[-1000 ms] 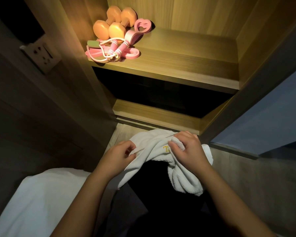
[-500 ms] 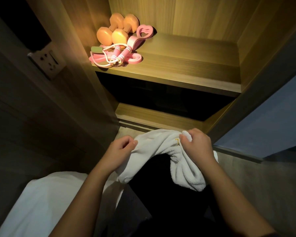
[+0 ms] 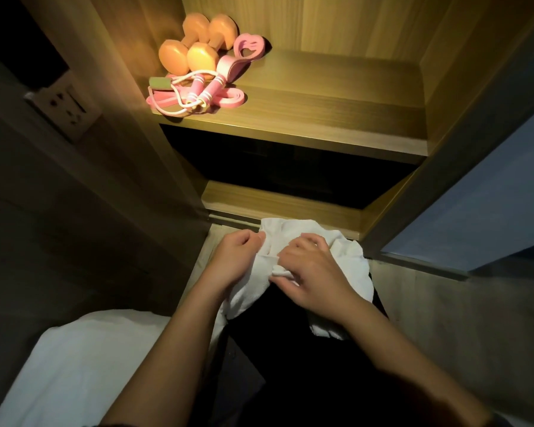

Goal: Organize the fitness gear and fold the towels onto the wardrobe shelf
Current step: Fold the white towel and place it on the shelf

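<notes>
Hands at 6 o'clock pinch crumpled white terry towel [image 3: 349, 260]: left hand [image 3: 238, 260] holds edge, right hand [image 3: 315, 272] gathers corner, probably to fold. Orange dumbbells [image 3: 195, 50] at 11 o'clock leave wooden wardrobe shelf [image 3: 336, 118] room.

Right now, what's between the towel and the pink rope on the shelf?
Head view: below the rope comes the shelf edge, a dark gap, then a bare lower ledge just before the towel.
</notes>
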`<control>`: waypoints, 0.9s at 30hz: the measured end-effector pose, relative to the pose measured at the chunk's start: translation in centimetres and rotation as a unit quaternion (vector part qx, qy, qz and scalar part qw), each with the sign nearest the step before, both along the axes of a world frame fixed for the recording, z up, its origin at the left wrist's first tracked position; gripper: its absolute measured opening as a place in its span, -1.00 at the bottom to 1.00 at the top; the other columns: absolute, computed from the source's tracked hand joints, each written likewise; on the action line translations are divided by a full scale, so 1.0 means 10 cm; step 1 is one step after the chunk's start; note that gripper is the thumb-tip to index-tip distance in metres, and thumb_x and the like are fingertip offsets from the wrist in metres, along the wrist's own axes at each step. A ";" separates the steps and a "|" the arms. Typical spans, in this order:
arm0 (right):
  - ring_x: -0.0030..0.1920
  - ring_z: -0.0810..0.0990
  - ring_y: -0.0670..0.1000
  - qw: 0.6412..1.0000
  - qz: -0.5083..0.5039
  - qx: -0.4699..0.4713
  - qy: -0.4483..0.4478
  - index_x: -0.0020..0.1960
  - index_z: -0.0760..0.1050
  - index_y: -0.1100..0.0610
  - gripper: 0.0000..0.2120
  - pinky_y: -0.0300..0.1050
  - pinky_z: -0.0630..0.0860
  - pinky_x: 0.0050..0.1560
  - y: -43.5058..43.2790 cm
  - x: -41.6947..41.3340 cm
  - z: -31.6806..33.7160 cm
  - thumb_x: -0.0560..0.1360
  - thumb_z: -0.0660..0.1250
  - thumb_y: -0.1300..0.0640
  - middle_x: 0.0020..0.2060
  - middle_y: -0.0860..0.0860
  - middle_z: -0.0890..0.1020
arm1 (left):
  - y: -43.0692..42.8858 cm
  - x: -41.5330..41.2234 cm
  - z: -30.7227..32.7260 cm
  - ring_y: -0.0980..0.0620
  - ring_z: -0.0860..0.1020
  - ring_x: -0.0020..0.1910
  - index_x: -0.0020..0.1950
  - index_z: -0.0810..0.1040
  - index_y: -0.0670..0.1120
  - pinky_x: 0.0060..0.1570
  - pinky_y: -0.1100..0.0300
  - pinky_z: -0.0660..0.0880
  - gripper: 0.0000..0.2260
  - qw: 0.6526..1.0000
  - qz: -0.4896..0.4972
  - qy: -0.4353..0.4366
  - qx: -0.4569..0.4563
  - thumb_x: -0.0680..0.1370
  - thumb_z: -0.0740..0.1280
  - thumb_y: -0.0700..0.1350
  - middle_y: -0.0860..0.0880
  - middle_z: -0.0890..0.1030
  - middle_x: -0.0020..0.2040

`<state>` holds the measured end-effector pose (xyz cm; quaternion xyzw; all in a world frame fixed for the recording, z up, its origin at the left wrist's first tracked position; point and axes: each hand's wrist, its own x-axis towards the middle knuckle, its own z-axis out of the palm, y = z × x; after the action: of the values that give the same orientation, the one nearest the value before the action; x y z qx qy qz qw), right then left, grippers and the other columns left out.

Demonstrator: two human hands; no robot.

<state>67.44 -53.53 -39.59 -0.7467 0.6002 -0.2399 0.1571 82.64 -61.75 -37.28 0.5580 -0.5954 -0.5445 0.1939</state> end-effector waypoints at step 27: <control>0.20 0.46 -0.05 0.995 -0.048 -0.077 -0.051 -0.09 0.61 0.06 -0.80 0.14 0.25 0.34 0.05 0.03 -0.09 0.50 0.30 -0.04 0.07 -0.13 0.59 | 0.51 0.24 -0.18 0.20 0.47 -0.39 -0.19 0.63 -0.08 -0.37 0.27 0.38 -0.83 0.993 0.091 -0.009 -0.076 0.56 0.37 -0.06 0.00 0.58 -0.38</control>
<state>67.70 -53.04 -40.51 -0.7139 0.6063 -0.3300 0.1176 85.00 -56.66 -39.12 0.5982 -0.5837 -0.4726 0.2794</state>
